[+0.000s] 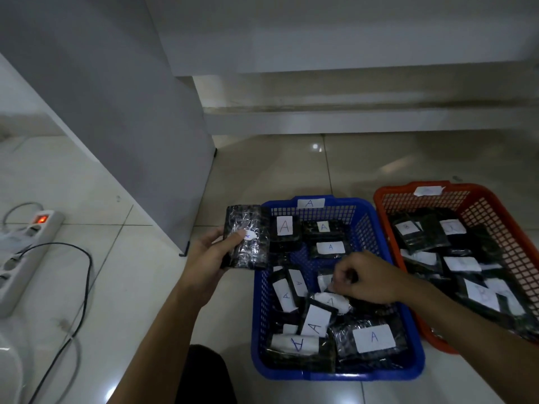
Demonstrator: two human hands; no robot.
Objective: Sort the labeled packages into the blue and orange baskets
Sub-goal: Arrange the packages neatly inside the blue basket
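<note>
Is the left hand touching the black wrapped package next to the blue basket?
Touching. In the head view, the left hand grips the black wrapped package, thumb lying across its front.

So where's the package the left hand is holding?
Head view: the left hand holds the package up just left of the blue basket's far-left corner.

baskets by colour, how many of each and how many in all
blue basket: 1
orange basket: 1
total: 2
</note>
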